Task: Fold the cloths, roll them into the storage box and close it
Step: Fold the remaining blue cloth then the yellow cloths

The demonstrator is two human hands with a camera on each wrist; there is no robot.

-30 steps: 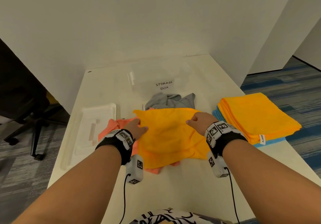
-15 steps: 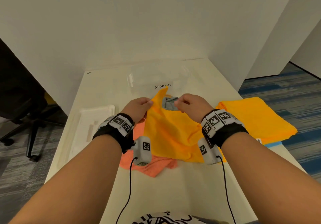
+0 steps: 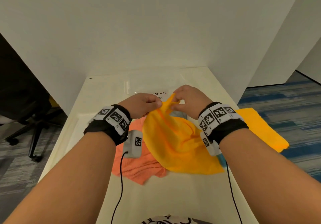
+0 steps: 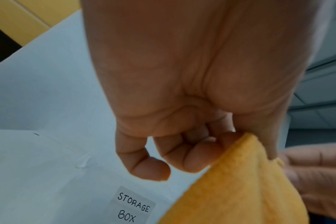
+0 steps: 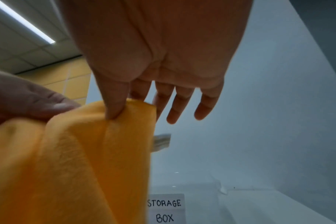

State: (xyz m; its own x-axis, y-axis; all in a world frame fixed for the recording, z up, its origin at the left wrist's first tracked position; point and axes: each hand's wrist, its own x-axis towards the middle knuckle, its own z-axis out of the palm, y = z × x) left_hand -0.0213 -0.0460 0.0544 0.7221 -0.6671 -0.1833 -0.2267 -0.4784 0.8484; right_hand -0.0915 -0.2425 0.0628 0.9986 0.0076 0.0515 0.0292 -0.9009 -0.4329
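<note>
Above the middle of the white table (image 3: 187, 197), both hands are holding up one edge of the orange-yellow cloth (image 3: 175, 143), whose lower part is trailing down onto the tabletop. The left hand (image 3: 141, 104) is pinching the cloth's top edge between thumb and curled forefinger, with the other fingers tucked toward the palm. The right hand (image 3: 188, 96) is sitting close beside it, pinching the same raised edge between thumb and index finger.

The head view is showing the surroundings: a coral cloth (image 3: 139, 166) is lying crumpled under the held cloth's left side, a bit of grey cloth (image 3: 178, 115) is peeking out behind it, and a folded stack of orange cloths (image 3: 257, 128) is resting at the table's right edge. The clear storage box (image 3: 132, 86) is standing at the far end of the table, its label partly hidden by the hands.

The left wrist view is revealing the underside of the left hand (image 4: 182, 91): three fingers curled in, holding nothing, while the cloth (image 4: 240, 189) is emerging beside the thumb. The right wrist view is showing the right thumb pressing into the cloth (image 5: 77, 159) while the remaining fingers (image 5: 180, 104) are hanging spread and nearly straight. Both wrist views are making the full label (image 5: 164, 209) readable: "STORAGE BOX".
</note>
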